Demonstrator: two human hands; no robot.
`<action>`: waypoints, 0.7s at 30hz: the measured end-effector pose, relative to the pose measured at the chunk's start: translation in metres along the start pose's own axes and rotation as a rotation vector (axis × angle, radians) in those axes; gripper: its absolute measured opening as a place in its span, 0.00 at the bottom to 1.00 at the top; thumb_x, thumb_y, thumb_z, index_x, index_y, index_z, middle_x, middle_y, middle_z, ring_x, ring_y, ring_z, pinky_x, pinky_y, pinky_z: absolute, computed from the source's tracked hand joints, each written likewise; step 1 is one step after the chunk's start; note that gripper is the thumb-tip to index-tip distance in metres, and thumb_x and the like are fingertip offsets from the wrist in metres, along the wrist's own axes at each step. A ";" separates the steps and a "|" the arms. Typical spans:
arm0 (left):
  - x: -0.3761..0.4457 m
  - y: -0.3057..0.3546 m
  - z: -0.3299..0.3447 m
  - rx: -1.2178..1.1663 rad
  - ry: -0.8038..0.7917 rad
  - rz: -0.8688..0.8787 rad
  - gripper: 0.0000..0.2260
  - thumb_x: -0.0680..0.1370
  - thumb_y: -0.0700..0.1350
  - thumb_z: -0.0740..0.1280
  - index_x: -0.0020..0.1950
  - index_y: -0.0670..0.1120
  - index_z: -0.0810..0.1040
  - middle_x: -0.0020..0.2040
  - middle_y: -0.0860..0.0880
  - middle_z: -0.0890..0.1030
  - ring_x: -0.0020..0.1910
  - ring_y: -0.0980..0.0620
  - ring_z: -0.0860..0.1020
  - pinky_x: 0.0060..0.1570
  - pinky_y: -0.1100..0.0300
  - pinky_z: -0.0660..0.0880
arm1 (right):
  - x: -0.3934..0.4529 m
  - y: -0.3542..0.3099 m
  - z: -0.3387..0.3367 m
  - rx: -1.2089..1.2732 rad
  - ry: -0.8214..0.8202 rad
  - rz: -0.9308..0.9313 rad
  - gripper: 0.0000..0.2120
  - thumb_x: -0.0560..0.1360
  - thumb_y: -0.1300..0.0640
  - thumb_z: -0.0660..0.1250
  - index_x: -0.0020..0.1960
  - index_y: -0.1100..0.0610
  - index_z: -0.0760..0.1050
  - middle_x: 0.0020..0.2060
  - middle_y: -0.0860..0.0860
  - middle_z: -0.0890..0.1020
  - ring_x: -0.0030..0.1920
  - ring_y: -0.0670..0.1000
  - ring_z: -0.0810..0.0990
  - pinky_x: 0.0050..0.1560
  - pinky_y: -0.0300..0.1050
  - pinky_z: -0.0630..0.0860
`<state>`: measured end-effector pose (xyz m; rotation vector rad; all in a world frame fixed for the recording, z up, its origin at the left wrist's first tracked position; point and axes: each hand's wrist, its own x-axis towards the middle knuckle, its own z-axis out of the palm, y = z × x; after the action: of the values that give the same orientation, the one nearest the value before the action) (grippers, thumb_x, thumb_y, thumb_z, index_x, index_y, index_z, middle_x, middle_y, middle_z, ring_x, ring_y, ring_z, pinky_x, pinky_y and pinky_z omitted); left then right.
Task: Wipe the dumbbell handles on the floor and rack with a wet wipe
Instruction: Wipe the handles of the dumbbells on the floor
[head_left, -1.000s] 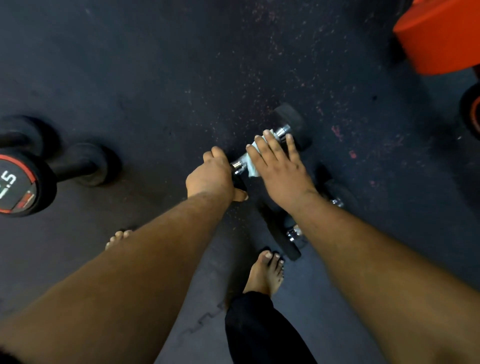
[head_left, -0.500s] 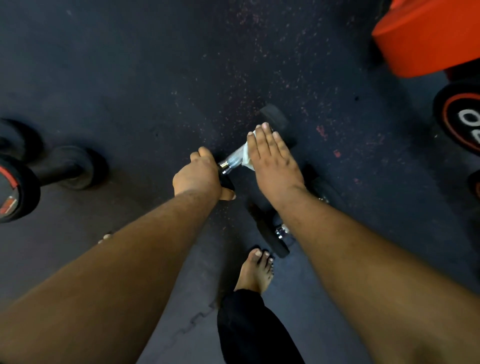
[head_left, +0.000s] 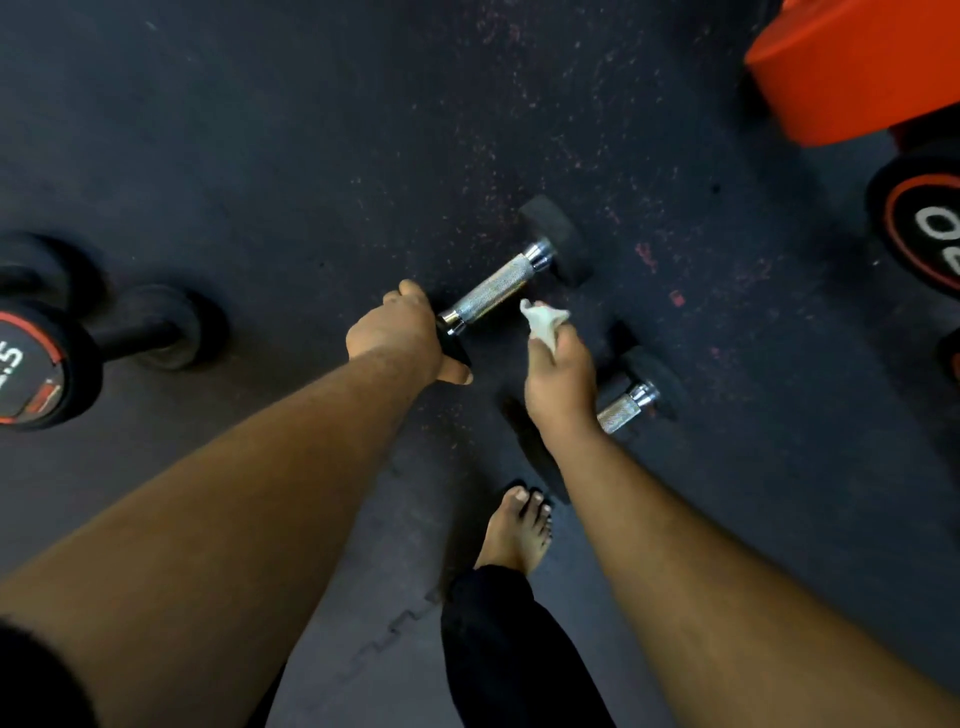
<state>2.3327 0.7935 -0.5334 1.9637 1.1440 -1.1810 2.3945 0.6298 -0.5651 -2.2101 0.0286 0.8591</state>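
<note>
Dumbbell (head_left: 506, 291) steadied by my left hand (head_left: 397, 335) gripping near end; right hand (head_left: 558, 371) pinches wipe (head_left: 543, 322) just off handle. Risk: loose grip, dumbbell rolls.

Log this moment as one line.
left hand: holds dumbbell end | right hand: pinches wipe, off handle | second dumbbell: on floor

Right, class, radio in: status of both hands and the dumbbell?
Left hand grips dumbbell by its near head. Right hand holds wipe, just off the handle. Second dumbbell lies under right wrist; nothing blocking.
</note>
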 end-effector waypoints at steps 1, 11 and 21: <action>-0.001 0.000 0.002 -0.005 0.005 0.002 0.52 0.61 0.63 0.83 0.73 0.42 0.61 0.66 0.45 0.74 0.63 0.42 0.78 0.44 0.50 0.71 | 0.001 -0.005 0.005 0.244 0.047 0.211 0.13 0.80 0.64 0.63 0.63 0.58 0.77 0.50 0.52 0.82 0.53 0.55 0.80 0.58 0.44 0.73; -0.002 0.004 0.022 -0.027 0.081 -0.003 0.46 0.63 0.58 0.84 0.69 0.43 0.62 0.63 0.45 0.73 0.57 0.42 0.81 0.38 0.51 0.70 | 0.066 -0.062 0.043 0.904 0.022 0.582 0.09 0.76 0.65 0.68 0.39 0.57 0.75 0.32 0.52 0.78 0.37 0.52 0.78 0.49 0.49 0.75; -0.006 0.006 0.025 -0.059 0.101 -0.006 0.47 0.63 0.57 0.84 0.70 0.42 0.62 0.65 0.45 0.71 0.57 0.42 0.81 0.39 0.50 0.69 | 0.062 -0.048 0.038 0.985 0.049 0.574 0.08 0.72 0.56 0.74 0.50 0.56 0.79 0.47 0.56 0.82 0.49 0.56 0.81 0.59 0.53 0.76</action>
<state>2.3262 0.7688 -0.5384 1.9958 1.2226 -1.0493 2.4340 0.7034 -0.5891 -1.2760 0.9390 0.8236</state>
